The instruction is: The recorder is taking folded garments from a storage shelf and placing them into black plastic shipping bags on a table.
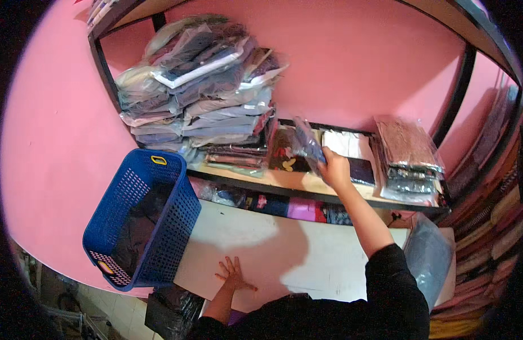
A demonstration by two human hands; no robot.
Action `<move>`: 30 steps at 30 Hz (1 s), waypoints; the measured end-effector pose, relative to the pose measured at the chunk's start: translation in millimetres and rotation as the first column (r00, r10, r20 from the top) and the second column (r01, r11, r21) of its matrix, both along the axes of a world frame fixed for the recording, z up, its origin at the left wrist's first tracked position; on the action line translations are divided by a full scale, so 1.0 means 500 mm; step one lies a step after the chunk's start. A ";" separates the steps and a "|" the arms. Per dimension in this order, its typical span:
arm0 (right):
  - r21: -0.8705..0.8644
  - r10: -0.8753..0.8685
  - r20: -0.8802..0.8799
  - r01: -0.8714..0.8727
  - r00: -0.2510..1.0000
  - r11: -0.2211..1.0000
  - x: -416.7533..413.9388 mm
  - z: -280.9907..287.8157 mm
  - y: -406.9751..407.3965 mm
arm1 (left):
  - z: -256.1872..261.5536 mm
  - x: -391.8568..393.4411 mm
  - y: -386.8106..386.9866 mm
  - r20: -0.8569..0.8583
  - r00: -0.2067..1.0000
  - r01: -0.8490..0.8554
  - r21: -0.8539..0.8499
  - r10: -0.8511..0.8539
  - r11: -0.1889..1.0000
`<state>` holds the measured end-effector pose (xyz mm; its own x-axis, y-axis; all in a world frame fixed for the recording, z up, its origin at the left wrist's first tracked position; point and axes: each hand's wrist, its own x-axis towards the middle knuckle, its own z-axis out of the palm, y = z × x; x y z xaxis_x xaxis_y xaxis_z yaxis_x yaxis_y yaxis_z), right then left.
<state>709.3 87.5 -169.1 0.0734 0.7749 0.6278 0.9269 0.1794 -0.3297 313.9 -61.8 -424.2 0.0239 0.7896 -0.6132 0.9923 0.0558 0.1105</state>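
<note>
In my right hand (336,167) is a bluish garment in clear plastic (308,142), held over the wooden shelf (291,179). Behind it on the shelf lies a dark packet with red and yellow print (287,157). To its right are a white folded item (346,141) and a dark folded item (362,170). My left hand (231,272) rests with fingers spread on the white tabletop (253,229) and holds nothing. Left of that hand stands a blue plastic basket (178,229) with dark cloth (138,233) inside.
A tall pile of plastic-bagged garments (210,97) leans on the shelf's left. Bagged clothes (410,157) are stacked at its right end. More folded cloth (302,209) lies beneath the shelf. A plastic-wrapped bundle (427,259) sits on the table's right, near stacked fabrics (491,250).
</note>
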 end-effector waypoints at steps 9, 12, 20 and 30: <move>-0.464 0.507 0.112 -0.406 0.855 0.787 -0.192 -0.301 -0.497 | 0.018 -0.008 -0.014 0.153 0.988 -0.036 0.160 0.012 0.987; -0.624 0.585 0.112 -0.402 0.803 0.670 -0.225 -0.441 -0.572 | -0.009 -0.031 -0.049 0.201 0.980 -0.048 0.240 -0.001 0.970; -0.628 0.436 -0.120 -0.408 0.892 0.662 -0.249 -0.456 -0.637 | -0.060 0.048 -0.163 0.667 0.732 -0.191 0.398 -0.140 0.897; -0.362 -0.145 -0.864 -0.395 0.483 0.844 -0.239 -0.446 -0.678 | -0.173 0.025 -0.200 0.828 0.554 -0.270 0.081 0.086 0.960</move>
<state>589.9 -251.5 -391.8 0.2203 0.9675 -0.1241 0.1187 -0.1529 -0.9811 326.3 -161.5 -510.6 0.2831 0.9241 -0.2569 0.4479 0.1094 0.8874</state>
